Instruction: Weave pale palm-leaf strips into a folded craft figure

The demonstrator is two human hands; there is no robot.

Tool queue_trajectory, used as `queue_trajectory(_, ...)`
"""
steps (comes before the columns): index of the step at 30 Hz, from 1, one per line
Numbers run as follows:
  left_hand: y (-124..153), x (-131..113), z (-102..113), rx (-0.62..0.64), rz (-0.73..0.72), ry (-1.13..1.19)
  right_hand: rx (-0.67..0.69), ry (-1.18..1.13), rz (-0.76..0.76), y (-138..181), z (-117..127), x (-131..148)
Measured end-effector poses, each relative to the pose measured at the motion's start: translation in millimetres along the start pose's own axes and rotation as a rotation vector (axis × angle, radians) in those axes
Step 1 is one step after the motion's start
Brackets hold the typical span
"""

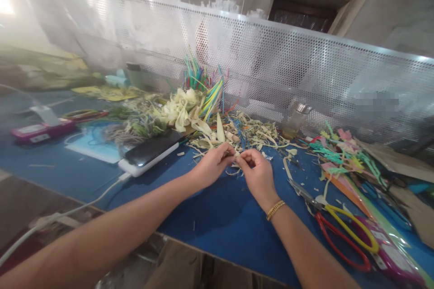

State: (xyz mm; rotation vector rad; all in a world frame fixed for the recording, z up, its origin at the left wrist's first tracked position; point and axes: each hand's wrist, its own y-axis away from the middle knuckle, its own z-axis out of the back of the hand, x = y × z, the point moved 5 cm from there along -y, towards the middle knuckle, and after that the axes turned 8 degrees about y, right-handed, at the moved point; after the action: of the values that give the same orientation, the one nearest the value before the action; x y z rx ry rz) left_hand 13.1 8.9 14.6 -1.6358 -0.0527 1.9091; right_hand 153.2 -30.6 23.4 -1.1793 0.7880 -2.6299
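My left hand [217,165] and my right hand [257,172] meet fingertip to fingertip above the blue tabletop [217,230]. Both are closed in a pinch on a small pale piece of dried husk [237,155], mostly covered by the fingers. Just beyond them lies a heap of shredded husk strips [261,128], with a pointed pale husk leaf [220,130] and a tangle of blue strands [241,131]. A gold bracelet [275,210] circles my right wrist. Scissors [325,210] with one red and one yellow handle lie right of that wrist.
A phone on a white power bank [151,151] with a cable lies left, by a light-blue mask [96,144]. Coloured stems [203,81] and a glass jar [296,119] stand before the perforated metal screen [271,54]. Colourful paper pieces [342,149] lie right.
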Motion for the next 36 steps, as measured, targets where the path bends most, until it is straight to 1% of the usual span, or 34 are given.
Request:
queue_trajectory(2,-1,4,1,-0.024,0.019,0.061,-0.022,-0.025,0.000,0,3,1)
queue_trajectory(5,-3,7,3,-0.030,0.036,0.140,-0.017,-0.012,0.060,-1,6,5)
queue_trajectory(8,-3,7,5,-0.040,0.032,0.135,-0.062,0.011,0.109,-1,8,4)
queue_trajectory(10,-2,4,5,-0.039,0.024,0.091,-0.082,0.010,0.096,-2,7,0)
queue_trajectory(13,-1,2,3,-0.020,0.021,0.039,-0.081,-0.029,0.021,-2,5,-7)
queue_trajectory(16,0,2,0,0.037,0.032,0.062,-0.040,-0.036,-0.016,-3,6,-7)
queue_trajectory(19,0,1,-5,0.158,0.038,0.057,0.025,0.095,0.027,-5,10,-3)
queue_trajectory(21,1,0,-8,0.221,0.056,0.043,0.084,0.140,0.018,-7,10,-4)
queue_trajectory(23,2,0,-10,0.234,0.102,0.115,0.141,0.069,-0.046,-8,9,-9)
queue_trajectory(27,3,1,-13,0.240,0.209,0.332,0.210,-0.225,-0.243,-8,5,-15)
queue_trajectory(30,5,1,-16,0.317,0.243,0.302,0.212,-0.361,-0.314,-6,4,-10)
queue_trajectory(33,6,0,-17,0.408,0.225,0.229,0.208,-0.430,-0.353,-4,3,-7)
queue_trajectory(36,8,0,-17,0.459,0.220,0.248,0.203,-0.473,-0.384,-1,0,-8)
